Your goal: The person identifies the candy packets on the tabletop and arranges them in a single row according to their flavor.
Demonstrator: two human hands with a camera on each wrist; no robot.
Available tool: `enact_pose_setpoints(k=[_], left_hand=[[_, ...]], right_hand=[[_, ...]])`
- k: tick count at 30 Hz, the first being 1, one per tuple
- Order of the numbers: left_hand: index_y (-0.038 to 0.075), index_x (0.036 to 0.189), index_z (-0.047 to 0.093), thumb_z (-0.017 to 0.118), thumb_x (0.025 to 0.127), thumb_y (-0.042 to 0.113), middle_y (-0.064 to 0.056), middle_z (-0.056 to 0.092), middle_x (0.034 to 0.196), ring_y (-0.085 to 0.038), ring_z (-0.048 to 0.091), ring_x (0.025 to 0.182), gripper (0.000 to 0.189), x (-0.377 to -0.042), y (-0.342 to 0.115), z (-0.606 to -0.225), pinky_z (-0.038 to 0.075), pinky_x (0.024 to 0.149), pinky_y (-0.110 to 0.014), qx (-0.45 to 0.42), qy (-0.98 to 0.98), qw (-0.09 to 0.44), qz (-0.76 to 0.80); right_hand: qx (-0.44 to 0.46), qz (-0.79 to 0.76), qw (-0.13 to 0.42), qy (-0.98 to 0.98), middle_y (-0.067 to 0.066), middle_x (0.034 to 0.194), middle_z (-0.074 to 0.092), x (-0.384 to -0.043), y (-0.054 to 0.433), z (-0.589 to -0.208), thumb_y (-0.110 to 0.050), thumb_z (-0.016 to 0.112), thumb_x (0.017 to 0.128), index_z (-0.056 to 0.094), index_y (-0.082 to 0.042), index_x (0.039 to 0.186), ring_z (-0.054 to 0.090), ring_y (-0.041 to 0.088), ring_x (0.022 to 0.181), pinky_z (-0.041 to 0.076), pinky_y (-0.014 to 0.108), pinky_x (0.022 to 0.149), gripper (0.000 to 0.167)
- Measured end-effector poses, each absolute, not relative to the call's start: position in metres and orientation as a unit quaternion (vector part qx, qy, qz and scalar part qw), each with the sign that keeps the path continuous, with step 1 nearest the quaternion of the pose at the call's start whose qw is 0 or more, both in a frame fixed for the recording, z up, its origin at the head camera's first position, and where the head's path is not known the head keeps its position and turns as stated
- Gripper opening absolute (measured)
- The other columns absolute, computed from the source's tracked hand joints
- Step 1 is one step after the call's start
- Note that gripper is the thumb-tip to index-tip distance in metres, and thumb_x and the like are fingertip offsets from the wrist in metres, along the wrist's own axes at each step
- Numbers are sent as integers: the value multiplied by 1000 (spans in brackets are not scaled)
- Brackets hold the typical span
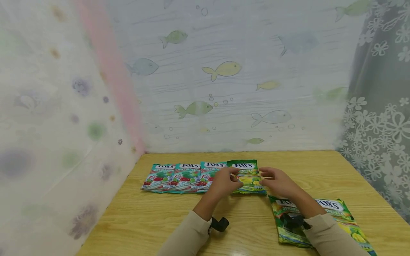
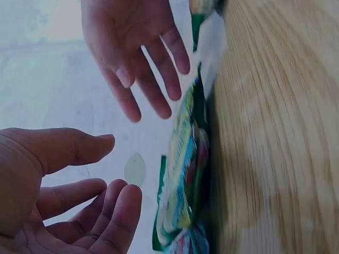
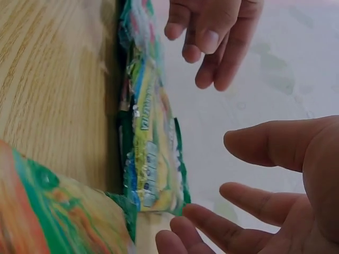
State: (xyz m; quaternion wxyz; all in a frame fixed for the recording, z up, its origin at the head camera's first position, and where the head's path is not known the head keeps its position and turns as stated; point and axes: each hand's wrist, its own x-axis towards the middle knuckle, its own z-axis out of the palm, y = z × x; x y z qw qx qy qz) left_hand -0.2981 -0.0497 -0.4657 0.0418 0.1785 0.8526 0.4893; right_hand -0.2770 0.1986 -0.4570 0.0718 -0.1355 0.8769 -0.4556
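Observation:
A green Fox's candy bag (image 1: 248,180) lies on the table at the right end of a row, slightly overlapping its neighbour. My left hand (image 1: 224,182) hovers by its left side, fingers relaxed and slightly bent. At its right side is my right hand (image 1: 279,182), thumb and fingers spread apart. Both wrist views show the palms facing each other above the bag (image 3: 151,153), with nothing held. Three teal Mint Blossom candy bags (image 1: 158,180) overlap in the row to the left; the left hand partly covers the nearest one (image 1: 206,175).
Two more green Fox's bags (image 1: 285,233) overlap at the table's front right, partly hidden under my right forearm. The wooden table (image 1: 144,220) meets a fish-patterned curtain (image 1: 224,106) at the back. A flowered sheet (image 1: 64,142) hangs along the left.

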Motion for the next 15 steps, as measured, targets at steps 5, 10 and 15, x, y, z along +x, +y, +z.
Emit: enact_pose_setpoints(k=[5, 10, 15], left_hand=[[8, 141, 63, 81, 91, 17, -11, 67, 130, -9, 67, 93, 54, -285, -35, -462, 59, 70, -29, 194, 841, 61, 501], [11, 147, 58, 81, 92, 20, -8, 65, 133, -5, 68, 96, 61, -270, -24, -461, 58, 70, -26, 216, 837, 90, 494], [9, 148, 56, 79, 94, 22, -6, 66, 131, -5, 68, 94, 60, -259, -15, -464, 57, 71, -25, 229, 837, 113, 485]], right_hand=[[-140, -458, 62, 876, 33, 151, 46, -267, 211, -451, -24, 63, 105, 45, 1, 153, 51, 52, 135, 58, 51, 96, 58], [-143, -430, 51, 890, 31, 144, 54, -252, 228, -446, -25, 63, 104, 52, 2, 147, 58, 48, 127, 59, 47, 91, 51], [-131, -385, 48, 912, 23, 130, 64, -238, 247, -437, -26, 64, 104, 59, 2, 139, 65, 39, 114, 60, 44, 83, 45]])
